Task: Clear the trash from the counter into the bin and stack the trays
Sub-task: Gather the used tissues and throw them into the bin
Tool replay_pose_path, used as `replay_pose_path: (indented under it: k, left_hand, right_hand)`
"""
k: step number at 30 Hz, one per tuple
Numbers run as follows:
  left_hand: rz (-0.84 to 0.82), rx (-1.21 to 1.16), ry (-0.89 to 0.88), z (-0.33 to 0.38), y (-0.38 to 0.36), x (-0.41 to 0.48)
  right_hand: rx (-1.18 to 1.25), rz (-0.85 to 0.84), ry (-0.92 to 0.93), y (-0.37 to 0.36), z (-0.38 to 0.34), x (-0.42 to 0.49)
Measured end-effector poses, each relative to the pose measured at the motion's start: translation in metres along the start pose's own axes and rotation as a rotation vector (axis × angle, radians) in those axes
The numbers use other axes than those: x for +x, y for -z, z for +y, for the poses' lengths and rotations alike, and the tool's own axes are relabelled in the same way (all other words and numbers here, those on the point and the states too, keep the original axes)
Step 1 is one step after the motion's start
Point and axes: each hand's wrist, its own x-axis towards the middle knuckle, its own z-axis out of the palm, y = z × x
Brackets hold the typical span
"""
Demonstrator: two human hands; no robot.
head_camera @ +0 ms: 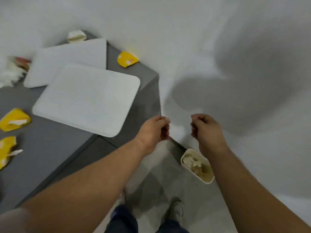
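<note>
White walls meet a grey table [50,148] carrying two white trays, the near tray [87,98] overlapping the far tray [70,56]. Yellow wrappers [15,119] lie scattered around them, their white markings too blurred to read. Left hand [152,132] and right hand [206,130] hover past the table's corner, fingers clenched on nothing visible. On the floor below, the bin [208,180] holds crumpled paper [193,163].

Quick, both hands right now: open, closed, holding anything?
Left hand: closed, fingers curled, nothing seen in it.
Right hand: closed, fingers curled, nothing seen in it.
</note>
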Motion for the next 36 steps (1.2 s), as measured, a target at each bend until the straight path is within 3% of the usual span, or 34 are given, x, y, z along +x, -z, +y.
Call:
replay_pose_path:
  k: [3, 9, 14, 22, 27, 31, 36]
  left_hand:
    - [-0.004, -0.021, -0.12, 0.071, 0.038, -0.052]
    - [0.226, -0.044, -0.266, 0.155, 0.135, -0.118]
    - [0.436, -0.111, -0.334, 0.175, 0.239, -0.141]
    - [0.683, -0.144, -0.365, 0.173, 0.419, -0.134]
    - [0.785, -0.021, -0.299, 0.169, 0.512, -0.115]
    - [0.849, 0.201, -0.26, 0.174, 0.564, -0.09]
    - [0.794, 0.622, -0.253, 0.19, 0.608, -0.048]
  right_hand:
    - [-0.053, -0.151, 0.117, -0.045, -0.078, -0.031]
    - [-0.129, -0.362, 0.324, -0.155, -0.17, -0.078]
    - [-0.199, -0.514, 0.355, -0.254, -0.19, -0.1]
    - [-0.374, -0.565, 0.396, -0.412, -0.176, -0.115]
    - [-0.496, -0.55, 0.419, -0.491, -0.166, -0.123]
    - [-0.582, -0.565, 0.446, -0.53, -0.157, -0.123]
    - [-0.689, -0.58, 0.443, -0.562, -0.145, -0.105]
